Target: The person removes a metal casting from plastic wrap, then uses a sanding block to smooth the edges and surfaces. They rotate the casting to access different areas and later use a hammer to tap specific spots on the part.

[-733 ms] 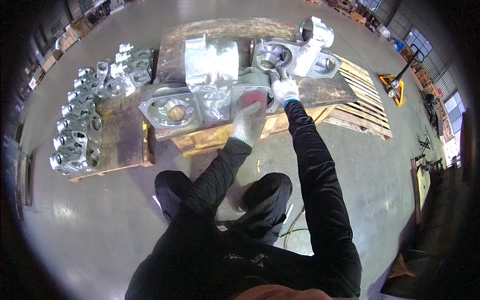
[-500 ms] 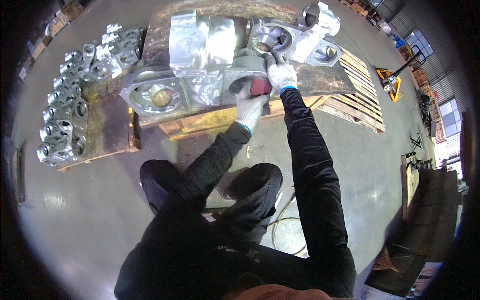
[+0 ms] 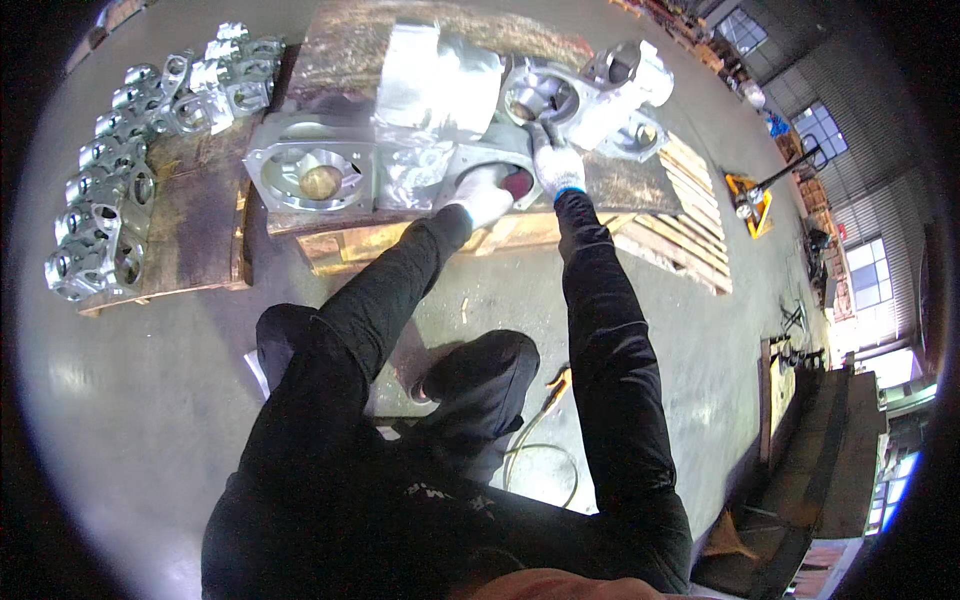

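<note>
A large silvery metal casting (image 3: 412,178) with a round opening at each end lies along the near edge of the wooden bench. My left hand (image 3: 484,194), in a white glove, is closed on a dark red pad (image 3: 516,184) inside the casting's right opening. Part of the pad is hidden by the fingers and the opening's wall. My right hand (image 3: 558,168), also gloved, rests on the rim just right of that opening, its fingers stretched out and pointing away from me. Another casting (image 3: 545,95) lies just beyond those fingertips.
Several smaller castings (image 3: 115,180) stand on a wooden platform (image 3: 200,220) to the left. A slatted pallet (image 3: 680,215) lies under the bench's right side. A yellow-handled tool (image 3: 558,388) with a hose is on the floor. Farther right stands a yellow pallet truck (image 3: 750,205).
My left hand has shifted left and deeper into the opening with the pad, less of which shows now. My right hand stays on the rim. The whole view has shifted a little.
</note>
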Motion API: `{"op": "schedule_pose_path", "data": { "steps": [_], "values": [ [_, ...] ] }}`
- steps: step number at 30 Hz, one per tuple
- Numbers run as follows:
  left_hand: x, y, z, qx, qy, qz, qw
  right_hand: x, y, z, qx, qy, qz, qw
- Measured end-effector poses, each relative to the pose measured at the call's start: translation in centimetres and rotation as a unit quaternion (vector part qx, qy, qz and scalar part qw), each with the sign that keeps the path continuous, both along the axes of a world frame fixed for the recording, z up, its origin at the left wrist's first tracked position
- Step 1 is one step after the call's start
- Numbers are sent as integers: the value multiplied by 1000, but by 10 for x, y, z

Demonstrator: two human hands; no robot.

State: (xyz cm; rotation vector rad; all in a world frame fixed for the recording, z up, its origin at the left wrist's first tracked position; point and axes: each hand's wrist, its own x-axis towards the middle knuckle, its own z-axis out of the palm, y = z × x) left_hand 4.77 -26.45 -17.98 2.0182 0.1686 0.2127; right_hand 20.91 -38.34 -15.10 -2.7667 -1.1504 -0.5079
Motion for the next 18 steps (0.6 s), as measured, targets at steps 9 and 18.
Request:
{"op": "schedule_pose_path", "data": {
  "steps": [9, 18],
  "values": [
    [-103, -11, -43, -520, -70, 9, 851, -135, -24, -57, 612, 204, -73, 761],
    [-99, -46, -106, -228, -25, 143, 963, -240, -30, -116, 753, 548, 22, 364]
  ]
}}
